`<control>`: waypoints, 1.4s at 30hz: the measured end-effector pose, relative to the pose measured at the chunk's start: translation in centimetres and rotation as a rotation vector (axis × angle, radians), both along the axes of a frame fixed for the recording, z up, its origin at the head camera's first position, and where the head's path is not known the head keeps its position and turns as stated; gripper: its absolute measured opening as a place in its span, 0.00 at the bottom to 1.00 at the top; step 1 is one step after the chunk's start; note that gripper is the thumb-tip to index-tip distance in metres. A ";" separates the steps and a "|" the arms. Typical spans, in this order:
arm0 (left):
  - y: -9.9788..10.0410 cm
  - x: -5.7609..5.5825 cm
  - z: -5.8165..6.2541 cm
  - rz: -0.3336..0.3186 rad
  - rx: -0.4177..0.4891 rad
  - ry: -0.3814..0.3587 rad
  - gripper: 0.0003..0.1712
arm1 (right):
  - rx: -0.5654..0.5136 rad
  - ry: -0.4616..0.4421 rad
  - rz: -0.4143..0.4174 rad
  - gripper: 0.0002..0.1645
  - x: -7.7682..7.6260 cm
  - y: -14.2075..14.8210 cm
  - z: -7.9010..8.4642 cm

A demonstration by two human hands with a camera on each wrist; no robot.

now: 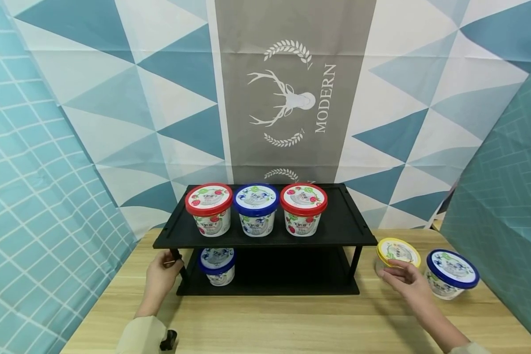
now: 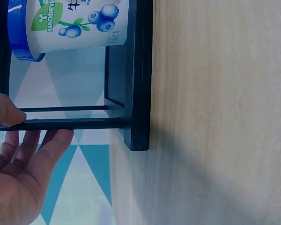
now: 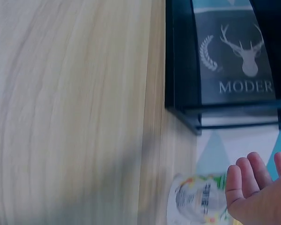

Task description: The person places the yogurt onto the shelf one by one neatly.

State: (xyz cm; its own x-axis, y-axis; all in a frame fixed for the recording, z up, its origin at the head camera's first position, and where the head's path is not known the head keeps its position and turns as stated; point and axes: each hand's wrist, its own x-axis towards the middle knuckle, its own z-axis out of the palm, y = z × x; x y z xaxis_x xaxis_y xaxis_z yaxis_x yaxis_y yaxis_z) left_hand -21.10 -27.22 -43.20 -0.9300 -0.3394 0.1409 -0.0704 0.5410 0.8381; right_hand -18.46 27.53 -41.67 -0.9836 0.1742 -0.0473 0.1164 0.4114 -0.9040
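My left hand holds the front left post of a black two-tier rack, thumb on one side and fingers on the other. Just inside that post, on the lower tier, sits a tub with a blue lid and blueberry pictures. To the right of the rack, my right hand is at a yellow-lidded tub, its fingers loosely bent and overlapping the tub's front. In the right wrist view those fingers reach out with the tub behind them. A blue-lidded tub stands to the right of this hand.
On the rack's upper tier stand two red-lidded tubs with a blue-lidded tub between them. The rack rests on a wooden table. Patterned cloth hangs behind, with tiled sheets at both sides.
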 end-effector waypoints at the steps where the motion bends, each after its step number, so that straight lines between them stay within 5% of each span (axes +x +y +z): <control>1: 0.0 0.0 0.0 0.000 0.001 0.000 0.17 | 0.007 -0.004 -0.007 0.41 0.1 0.4 0.0; 7: -0.1 0.0 0.2 -0.001 -0.003 -0.002 0.17 | 0.018 -0.012 -0.051 0.42 0.1 2.7 -0.7; 14: -0.1 0.1 0.3 -0.002 -0.007 -0.006 0.17 | -0.024 0.023 -0.122 0.35 -2.3 7.6 -5.9; 28: -0.1 0.2 0.2 -0.004 -0.002 -0.015 0.18 | -0.008 -0.081 -0.169 0.52 -0.9 7.0 -4.2; 35: -0.1 0.1 0.0 -0.006 -0.007 -0.023 0.18 | 0.016 -0.178 -0.108 0.60 -0.4 6.1 -3.1; 42: -0.1 0.0 -0.1 -0.004 -0.013 -0.016 0.17 | 0.029 -0.159 -0.092 0.60 -0.7 5.9 -3.3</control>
